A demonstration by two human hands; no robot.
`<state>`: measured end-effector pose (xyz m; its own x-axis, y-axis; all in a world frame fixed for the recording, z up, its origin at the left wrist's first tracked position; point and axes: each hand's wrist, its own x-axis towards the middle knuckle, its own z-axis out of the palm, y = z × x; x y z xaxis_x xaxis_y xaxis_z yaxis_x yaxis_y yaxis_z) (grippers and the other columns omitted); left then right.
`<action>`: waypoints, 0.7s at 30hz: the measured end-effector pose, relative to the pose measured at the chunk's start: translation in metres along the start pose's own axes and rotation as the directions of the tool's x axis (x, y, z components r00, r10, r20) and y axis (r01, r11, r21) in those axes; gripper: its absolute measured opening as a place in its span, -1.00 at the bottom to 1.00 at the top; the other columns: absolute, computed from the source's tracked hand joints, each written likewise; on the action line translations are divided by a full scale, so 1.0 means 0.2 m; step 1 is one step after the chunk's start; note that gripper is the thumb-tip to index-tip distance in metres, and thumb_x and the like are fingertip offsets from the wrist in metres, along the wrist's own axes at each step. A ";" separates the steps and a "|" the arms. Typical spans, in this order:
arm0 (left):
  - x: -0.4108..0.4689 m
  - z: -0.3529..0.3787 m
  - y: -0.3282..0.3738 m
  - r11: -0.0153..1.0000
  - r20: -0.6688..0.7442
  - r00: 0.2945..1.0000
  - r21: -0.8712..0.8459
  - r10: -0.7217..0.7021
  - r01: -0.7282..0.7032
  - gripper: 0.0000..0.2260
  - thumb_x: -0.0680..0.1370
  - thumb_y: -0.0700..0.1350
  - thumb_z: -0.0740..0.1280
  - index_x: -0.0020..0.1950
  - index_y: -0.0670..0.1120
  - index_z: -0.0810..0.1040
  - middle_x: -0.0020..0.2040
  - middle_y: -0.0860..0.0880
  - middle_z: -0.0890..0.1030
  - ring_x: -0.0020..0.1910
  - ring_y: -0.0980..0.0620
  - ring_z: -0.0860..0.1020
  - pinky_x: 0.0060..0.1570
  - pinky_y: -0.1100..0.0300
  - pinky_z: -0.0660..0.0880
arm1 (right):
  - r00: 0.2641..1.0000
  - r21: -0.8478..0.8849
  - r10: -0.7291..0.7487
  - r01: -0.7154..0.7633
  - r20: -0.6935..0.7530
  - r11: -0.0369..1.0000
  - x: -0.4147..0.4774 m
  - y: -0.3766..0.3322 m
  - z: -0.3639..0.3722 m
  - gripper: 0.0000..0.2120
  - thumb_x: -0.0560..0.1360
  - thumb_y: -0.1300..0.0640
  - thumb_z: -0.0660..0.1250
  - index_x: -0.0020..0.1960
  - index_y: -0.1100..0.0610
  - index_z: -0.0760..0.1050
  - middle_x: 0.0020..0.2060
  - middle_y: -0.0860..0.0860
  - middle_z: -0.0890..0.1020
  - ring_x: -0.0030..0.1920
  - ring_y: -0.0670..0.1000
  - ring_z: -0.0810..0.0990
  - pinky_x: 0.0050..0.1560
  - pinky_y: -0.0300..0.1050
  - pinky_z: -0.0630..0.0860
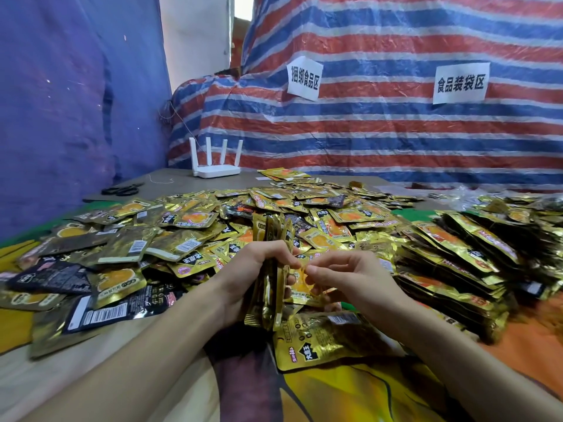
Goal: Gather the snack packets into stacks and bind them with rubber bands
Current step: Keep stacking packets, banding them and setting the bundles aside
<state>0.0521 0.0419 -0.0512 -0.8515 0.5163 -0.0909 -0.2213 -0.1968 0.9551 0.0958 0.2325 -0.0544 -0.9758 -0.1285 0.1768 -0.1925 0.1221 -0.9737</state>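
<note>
— Gold foil everywhere: loose packets [122, 248] strewn from far left through centre, unsorted. Scissors [122, 189] and router [216, 170] at the back.
— Hands?
— Left hand [253, 275] curled round an upright stack [271, 236], gripped on edge, centre. Right hand [344, 278] just beside, thumb and forefinger pinching a single packet [304, 287] against that stack. No rubber band seen.
— Progress?
— Far right: laid-out stacks [457, 263] in rows, bands too small to confirm. Probably under half done, judging by the heap. Current stack mid-gather, binding to come.
</note>
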 end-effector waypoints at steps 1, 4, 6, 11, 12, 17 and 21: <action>0.00 0.00 0.00 1.000 -0.005 1.000 0.005 -0.006 0.006 -0.69 0.11 -0.09 0.51 -0.17 -0.08 0.75 -0.10 -0.16 0.52 -0.32 -0.03 0.52 -0.25 0.05 0.50 | 1.000 -0.028 -0.019 0.019 -0.004 0.999 0.00 0.00 0.00 -0.90 0.35 0.07 0.52 -0.17 0.07 0.74 -0.27 0.11 0.72 -0.29 0.00 0.66 -0.32 -0.15 0.57; -0.01 0.00 0.01 0.999 -0.023 0.999 0.019 -0.048 0.048 -0.65 0.10 -0.09 0.50 -0.14 -0.11 0.75 -0.15 -0.17 0.51 -0.33 -0.04 0.49 -0.27 0.04 0.48 | 0.997 -0.107 -0.078 0.075 -0.026 0.991 0.01 0.01 0.01 -0.94 0.44 0.17 0.51 -0.12 0.08 0.76 -0.28 0.07 0.73 -0.30 -0.04 0.65 -0.29 -0.23 0.56; -0.01 0.00 0.02 0.997 -0.047 0.996 0.012 -0.077 0.077 -0.63 0.09 -0.10 0.50 -0.14 -0.15 0.72 -0.25 -0.15 0.50 -0.36 -0.05 0.44 -0.25 0.05 0.42 | 0.994 -0.128 -0.104 0.099 -0.040 0.987 0.01 0.02 0.00 -0.89 0.48 0.23 0.49 -0.03 0.10 0.75 -0.24 0.07 0.75 -0.30 -0.06 0.66 -0.28 -0.25 0.56; -0.02 -0.01 0.03 0.994 -0.050 0.992 -0.002 -0.112 0.112 -0.71 0.19 -0.13 0.45 -0.14 -0.19 0.69 -0.32 -0.15 0.47 -0.38 -0.06 0.42 -0.27 0.07 0.41 | 0.977 -0.163 -0.196 0.180 -0.084 0.970 0.01 0.01 -0.01 -0.87 0.45 0.26 0.51 -0.01 0.13 0.73 -0.22 0.06 0.76 -0.29 -0.04 0.68 -0.32 -0.25 0.55; -0.02 -0.01 0.03 0.994 -0.048 0.993 -0.003 -0.112 0.112 -0.73 0.19 -0.13 0.45 -0.15 -0.18 0.70 -0.32 -0.15 0.47 -0.37 -0.06 0.42 -0.26 0.07 0.41 | 0.975 -0.171 -0.205 0.188 -0.081 0.967 0.01 0.00 -0.02 -0.87 0.44 0.27 0.51 -0.02 0.12 0.73 -0.23 0.05 0.76 -0.29 -0.03 0.68 -0.31 -0.25 0.56; -0.02 -0.01 0.03 0.996 -0.069 0.994 0.014 -0.082 0.083 -0.61 0.18 -0.14 0.45 -0.02 -0.21 0.63 -0.29 -0.16 0.49 -0.37 -0.06 0.45 -0.25 0.06 0.42 | 0.966 -0.248 -0.245 0.217 -0.086 0.944 0.00 0.01 -0.01 -0.89 0.46 0.27 0.52 -0.03 0.14 0.73 -0.26 0.00 0.75 -0.33 -0.08 0.67 -0.31 -0.28 0.54; -0.03 0.01 0.04 1.000 -0.048 0.999 0.000 -0.023 0.023 -0.51 0.15 -0.15 0.46 0.06 -0.24 0.57 -0.23 -0.13 0.51 -0.36 -0.01 0.48 -0.27 0.08 0.44 | 0.938 -0.323 -0.321 0.266 -0.130 0.908 0.00 -0.01 0.00 -0.85 0.52 0.22 0.47 -0.01 -0.02 0.70 -0.23 -0.06 0.74 -0.26 -0.08 0.68 -0.26 -0.25 0.58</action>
<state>0.0560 0.0387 -0.0432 -0.8683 0.4798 -0.1261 -0.2405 -0.1849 0.9529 0.0967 0.2317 -0.0527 -0.8674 -0.0322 0.4967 -0.4675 0.3951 -0.7908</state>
